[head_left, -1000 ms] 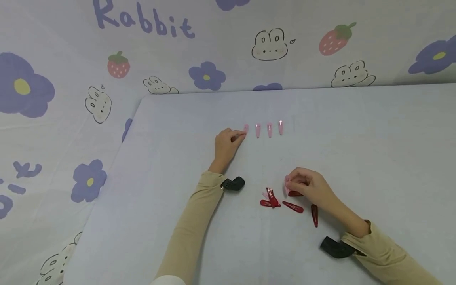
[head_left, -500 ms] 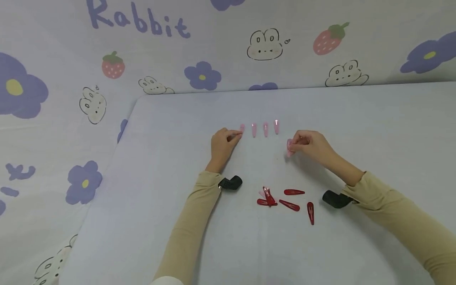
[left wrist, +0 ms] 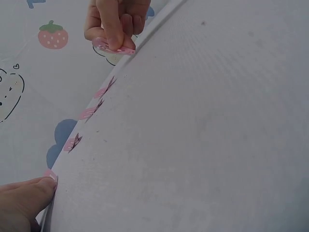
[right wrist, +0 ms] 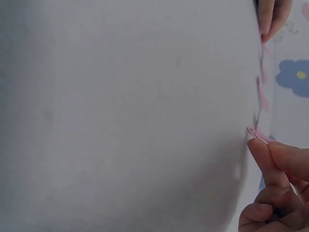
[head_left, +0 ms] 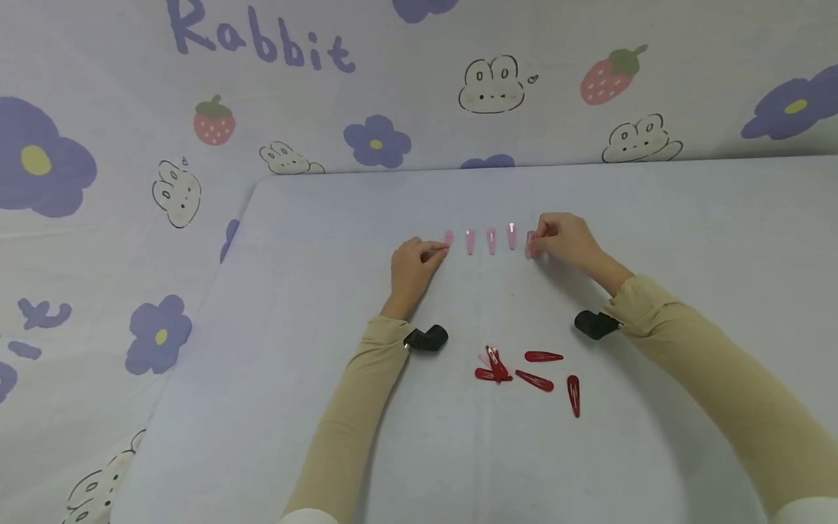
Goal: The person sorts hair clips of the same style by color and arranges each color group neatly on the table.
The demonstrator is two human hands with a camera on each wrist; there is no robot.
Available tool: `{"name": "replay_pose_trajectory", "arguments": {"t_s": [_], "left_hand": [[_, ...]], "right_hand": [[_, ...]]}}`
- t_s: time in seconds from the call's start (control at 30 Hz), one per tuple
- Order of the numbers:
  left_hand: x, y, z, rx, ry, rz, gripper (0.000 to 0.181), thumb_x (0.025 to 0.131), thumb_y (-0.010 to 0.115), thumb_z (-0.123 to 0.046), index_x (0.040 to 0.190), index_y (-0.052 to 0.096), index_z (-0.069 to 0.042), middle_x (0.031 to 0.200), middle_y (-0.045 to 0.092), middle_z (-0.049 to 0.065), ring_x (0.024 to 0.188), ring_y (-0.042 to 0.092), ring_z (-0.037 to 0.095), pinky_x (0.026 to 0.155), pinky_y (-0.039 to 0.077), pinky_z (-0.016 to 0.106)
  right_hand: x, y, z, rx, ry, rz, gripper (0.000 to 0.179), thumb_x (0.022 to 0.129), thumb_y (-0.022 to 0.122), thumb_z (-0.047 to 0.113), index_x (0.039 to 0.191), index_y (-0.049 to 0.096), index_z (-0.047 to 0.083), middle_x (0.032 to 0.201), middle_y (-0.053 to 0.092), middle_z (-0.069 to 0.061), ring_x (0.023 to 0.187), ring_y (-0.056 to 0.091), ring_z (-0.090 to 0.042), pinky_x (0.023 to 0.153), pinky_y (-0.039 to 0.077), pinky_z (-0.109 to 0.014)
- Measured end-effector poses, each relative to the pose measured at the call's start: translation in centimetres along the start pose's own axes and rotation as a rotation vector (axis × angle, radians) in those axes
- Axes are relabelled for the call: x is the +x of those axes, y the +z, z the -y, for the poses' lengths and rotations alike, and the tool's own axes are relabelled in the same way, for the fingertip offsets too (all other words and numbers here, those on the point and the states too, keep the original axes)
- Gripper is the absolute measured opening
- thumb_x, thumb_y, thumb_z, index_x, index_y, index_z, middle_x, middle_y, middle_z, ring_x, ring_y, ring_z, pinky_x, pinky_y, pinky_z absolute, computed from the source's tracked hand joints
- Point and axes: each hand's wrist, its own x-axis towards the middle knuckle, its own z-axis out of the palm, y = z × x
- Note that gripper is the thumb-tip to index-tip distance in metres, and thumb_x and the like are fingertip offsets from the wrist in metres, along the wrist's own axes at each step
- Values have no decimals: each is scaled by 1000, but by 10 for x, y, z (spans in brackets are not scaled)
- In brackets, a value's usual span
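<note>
A row of pink snap hair clips crosses the table toward the back, three of them lying between the two hands. My left hand (head_left: 412, 271) pinches the lower end of the leftmost pink hair clip (head_left: 449, 236) with thumb and finger; the clip's top shows past the fingertips. At the row's right end, my right hand (head_left: 568, 239) holds another pink hair clip (head_left: 530, 246) between thumb and index finger, its narrow end pointing toward me. This held clip (left wrist: 102, 45) appears close over the table in the left wrist view.
Nearer to me lie several dark red hair clips (head_left: 535, 380), some piled at the left (head_left: 495, 365) with a bit of pink showing underneath. The white table (head_left: 314, 247) meets a patterned cloth backdrop (head_left: 432, 94) at its far edge.
My right hand has carried a pink hair clip from the red clips up and away from me to the right end of the row. The left hand has stayed at the leftmost clip.
</note>
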Motion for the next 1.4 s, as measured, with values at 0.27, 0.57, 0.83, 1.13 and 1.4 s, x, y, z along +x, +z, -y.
{"name": "replay_pose_trajectory", "arguments": {"t_s": [0.27, 0.57, 0.83, 1.13, 1.4], "left_hand": [[-1, -2, 0, 3, 8, 4, 15, 81, 67, -21, 89, 73, -10, 59, 45, 0, 56, 40, 14, 57, 32, 28], [1, -3, -1, 9, 11, 3, 15, 81, 67, -22, 90, 73, -11, 59, 45, 0, 56, 40, 15, 57, 32, 28], [0, -1, -1, 10, 17, 7, 16, 81, 67, -22, 90, 73, -11, 60, 46, 0, 57, 40, 14, 57, 33, 28], [-1, -3, -2, 7, 7, 4, 15, 81, 67, -21, 90, 73, -11, 60, 46, 0, 57, 40, 14, 57, 33, 28], [0, -1, 0, 7, 10, -1, 15, 81, 67, -22, 90, 73, -11, 61, 48, 0, 58, 42, 15, 57, 33, 28]], "right_hand": [[18, 1, -5, 56, 105, 23, 12, 82, 60, 2, 75, 50, -1, 80, 50, -10, 75, 40, -23, 62, 33, -32], [22, 6, -7, 13, 127, -53, 15, 82, 61, 4, 89, 50, -3, 82, 46, -12, 76, 40, -23, 61, 33, -31], [15, 12, -4, -52, 144, -226, 16, 75, 68, 3, 82, 59, -8, 70, 57, -11, 63, 46, -16, 57, 35, -27], [14, 15, -5, -37, 165, -234, 14, 77, 67, 6, 80, 60, -6, 71, 57, -12, 63, 46, -17, 54, 36, -26], [12, 14, -7, -22, 162, -245, 17, 78, 66, 10, 81, 62, -6, 71, 59, -10, 65, 45, -16, 54, 35, -26]]}}
